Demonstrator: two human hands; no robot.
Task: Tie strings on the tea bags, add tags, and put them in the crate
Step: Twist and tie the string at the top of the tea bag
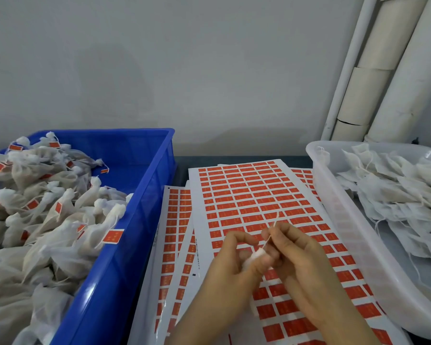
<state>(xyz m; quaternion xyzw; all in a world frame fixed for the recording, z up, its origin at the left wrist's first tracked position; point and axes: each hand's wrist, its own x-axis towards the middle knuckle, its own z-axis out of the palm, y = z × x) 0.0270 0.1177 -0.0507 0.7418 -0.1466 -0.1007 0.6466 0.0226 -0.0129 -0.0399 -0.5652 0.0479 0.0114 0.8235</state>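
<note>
Left hand (232,267), right hand (301,265): tea bag (253,256) pinched between.

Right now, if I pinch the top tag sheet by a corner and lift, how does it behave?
Probably floppy: the top sheet looks paper-thin and lies flat, so a corner lift would likely droop. Likely light and apt to slide on the sheets below, which lie fanned askew.
</note>
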